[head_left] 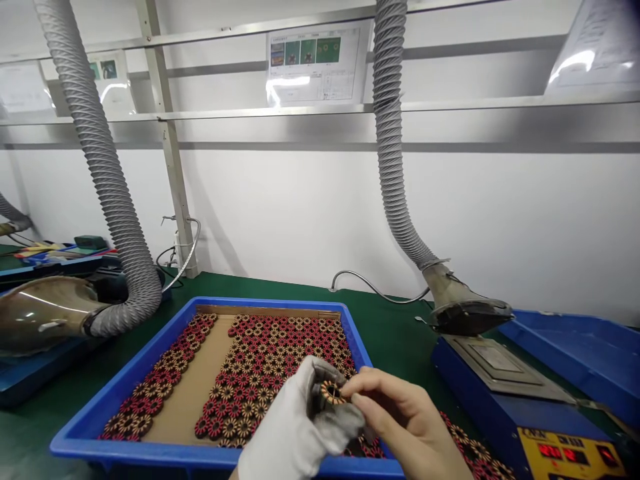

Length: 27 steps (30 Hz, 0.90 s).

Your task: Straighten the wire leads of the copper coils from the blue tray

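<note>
My left hand [300,420], in a white glove with grey fingertips, is closed around a small ring-shaped wire-wound coil [331,392]. The coil has a dark core and copper-coloured windings, its face turned toward me. From the right, my bare right hand [395,417] pinches at the coil's edge with thumb and forefinger; whether a wire end is between them is too small to see. Both hands are over the front of a blue tray [135,452]. Rows of similar coils [270,363], with red and copper windings, lie in it on brown cardboard [187,393].
To the right stands a blue hot-plate device [493,413] with red digits, below a hose hood [465,307]. More coils [475,453] lie beside it. Another hood [45,313] and hose are at left. A second blue tray [585,353] sits at far right.
</note>
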Motion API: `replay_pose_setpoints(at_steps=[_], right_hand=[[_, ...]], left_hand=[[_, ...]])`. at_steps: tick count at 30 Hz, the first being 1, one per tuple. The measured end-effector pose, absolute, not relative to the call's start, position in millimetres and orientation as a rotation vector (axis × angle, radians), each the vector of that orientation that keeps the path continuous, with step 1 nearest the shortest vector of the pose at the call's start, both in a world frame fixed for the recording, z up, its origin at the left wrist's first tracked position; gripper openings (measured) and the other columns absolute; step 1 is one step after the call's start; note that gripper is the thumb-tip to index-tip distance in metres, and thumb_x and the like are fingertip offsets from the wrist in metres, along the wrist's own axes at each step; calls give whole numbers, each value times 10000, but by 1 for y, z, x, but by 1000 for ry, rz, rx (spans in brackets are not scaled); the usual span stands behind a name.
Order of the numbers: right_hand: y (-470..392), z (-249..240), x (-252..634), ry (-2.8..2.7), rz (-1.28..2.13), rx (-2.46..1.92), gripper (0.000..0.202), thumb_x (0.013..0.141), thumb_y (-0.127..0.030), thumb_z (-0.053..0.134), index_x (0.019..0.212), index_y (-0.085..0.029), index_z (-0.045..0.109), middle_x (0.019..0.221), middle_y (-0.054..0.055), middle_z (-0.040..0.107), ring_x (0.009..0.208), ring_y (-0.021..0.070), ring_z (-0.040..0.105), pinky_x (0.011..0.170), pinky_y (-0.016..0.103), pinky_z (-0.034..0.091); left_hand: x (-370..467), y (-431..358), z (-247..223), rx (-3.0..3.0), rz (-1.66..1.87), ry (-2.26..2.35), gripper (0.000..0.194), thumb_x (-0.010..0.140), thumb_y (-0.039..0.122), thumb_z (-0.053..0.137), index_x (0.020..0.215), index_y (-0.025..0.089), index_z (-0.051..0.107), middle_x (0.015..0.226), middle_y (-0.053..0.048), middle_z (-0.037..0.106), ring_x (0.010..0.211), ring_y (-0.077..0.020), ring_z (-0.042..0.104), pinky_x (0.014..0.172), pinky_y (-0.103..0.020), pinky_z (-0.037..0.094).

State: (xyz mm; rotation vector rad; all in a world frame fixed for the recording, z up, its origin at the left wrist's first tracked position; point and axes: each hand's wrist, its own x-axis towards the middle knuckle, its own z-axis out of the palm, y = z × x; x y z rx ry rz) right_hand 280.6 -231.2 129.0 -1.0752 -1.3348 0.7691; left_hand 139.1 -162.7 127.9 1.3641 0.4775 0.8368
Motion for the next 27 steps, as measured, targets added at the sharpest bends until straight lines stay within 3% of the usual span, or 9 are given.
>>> replay_pose_setpoints(at_steps=[5, 12, 21, 27], right_hand=[[-234, 138, 274, -1416, 693, -1246, 156, 888, -300, 598, 813, -242, 722, 766, 15, 659, 660, 168, 571, 602, 238, 435], [-234, 138, 272, -1452, 625, -1344, 145, 862, -279, 590, 786, -221, 699, 761, 14, 696, 676, 174, 609, 621, 229, 463], [-234, 134, 273, -1245, 951, -1236, 143, 843, -368, 679, 848, -228, 706, 704, -8, 584, 610, 138, 490, 558, 222, 398], [-228, 128, 276, -1233, 1049, -1044, 279, 808, -488, 732, 797, -211, 704, 665, -15, 543, 567, 116, 450, 528, 218, 371]], left_hand=[[140, -164, 126, 1296, 832, 510, 443, 492, 78, 834, 788, 183, 521, 727, 36, 603, 663, -106, 545, 607, -190, 455], [134, -158, 122, 1612, 818, 577, 346, 549, 145, 832, 810, 169, 607, 728, 7, 652, 665, -145, 568, 614, -234, 466], [131, -159, 121, 1651, 919, 634, 377, 518, 150, 850, 844, 173, 663, 781, -17, 709, 708, -175, 633, 652, -236, 520], [134, -157, 122, 1514, 908, 540, 414, 484, 143, 871, 843, 167, 668, 764, 1, 709, 688, -152, 618, 639, -220, 509]])
